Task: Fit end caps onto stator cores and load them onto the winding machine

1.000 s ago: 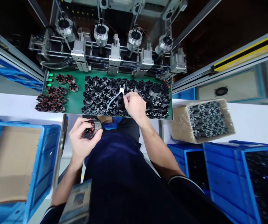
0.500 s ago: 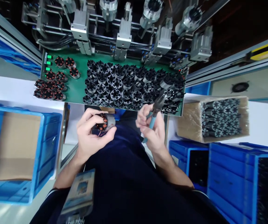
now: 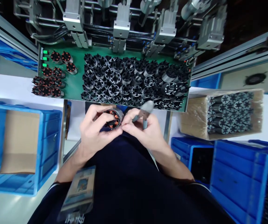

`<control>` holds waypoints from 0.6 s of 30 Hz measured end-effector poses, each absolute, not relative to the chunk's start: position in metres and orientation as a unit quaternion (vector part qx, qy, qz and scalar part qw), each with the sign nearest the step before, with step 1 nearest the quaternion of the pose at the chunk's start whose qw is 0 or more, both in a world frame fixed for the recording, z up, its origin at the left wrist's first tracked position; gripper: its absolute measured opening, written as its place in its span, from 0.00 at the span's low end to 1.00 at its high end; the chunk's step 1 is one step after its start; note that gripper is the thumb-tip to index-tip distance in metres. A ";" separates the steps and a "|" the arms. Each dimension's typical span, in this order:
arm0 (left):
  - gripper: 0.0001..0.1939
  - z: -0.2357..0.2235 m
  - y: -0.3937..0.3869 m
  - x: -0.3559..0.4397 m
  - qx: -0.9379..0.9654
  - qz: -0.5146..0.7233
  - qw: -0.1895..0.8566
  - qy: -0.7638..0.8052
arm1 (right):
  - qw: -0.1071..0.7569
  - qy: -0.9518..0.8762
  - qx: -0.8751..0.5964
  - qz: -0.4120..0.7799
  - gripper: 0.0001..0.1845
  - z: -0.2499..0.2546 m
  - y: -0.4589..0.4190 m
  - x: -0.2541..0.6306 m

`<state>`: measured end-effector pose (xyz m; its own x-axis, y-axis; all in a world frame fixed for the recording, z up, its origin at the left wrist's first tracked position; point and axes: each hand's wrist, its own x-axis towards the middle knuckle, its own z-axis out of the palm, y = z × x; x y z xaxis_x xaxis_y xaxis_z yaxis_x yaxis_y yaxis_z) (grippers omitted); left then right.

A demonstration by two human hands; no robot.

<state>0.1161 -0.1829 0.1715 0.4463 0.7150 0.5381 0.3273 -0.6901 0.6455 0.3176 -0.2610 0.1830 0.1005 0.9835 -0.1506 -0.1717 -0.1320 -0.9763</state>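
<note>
Held just below a flat green panel [image 3: 76,74] crowded with black stator cores [image 3: 114,79], a round steel stator with orange copper windings [image 3: 113,119] sits clamped in a person's left hand [image 3: 93,132], the right hand [image 3: 147,132] closed on blue-handled pliers [image 3: 143,116] close by, fingertips [image 3: 125,125] braced for steady work.

Two hands [image 3: 94,133] [image 3: 147,132], one wound stator [image 3: 113,119], one pair of pliers [image 3: 144,113]; three green lights [image 3: 45,58] along the green board's [image 3: 76,84] left edge.

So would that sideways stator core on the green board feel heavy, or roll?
Probably heavy for its size: the stator core looks like solid stacked metal. Lying on its side it could roll, though the packed cores beside it would likely stop it.
</note>
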 end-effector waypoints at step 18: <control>0.23 0.156 -0.216 0.131 0.367 0.418 0.746 0.365 | 0.429 -0.440 -0.598 0.514 0.08 0.201 -0.282 0.349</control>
<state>0.1314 -0.2164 0.1562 0.3830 0.8926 -0.2378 -0.3555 0.3801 0.8539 0.3488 -0.2819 0.2012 0.0831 0.9680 -0.2368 0.0849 -0.2436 -0.9661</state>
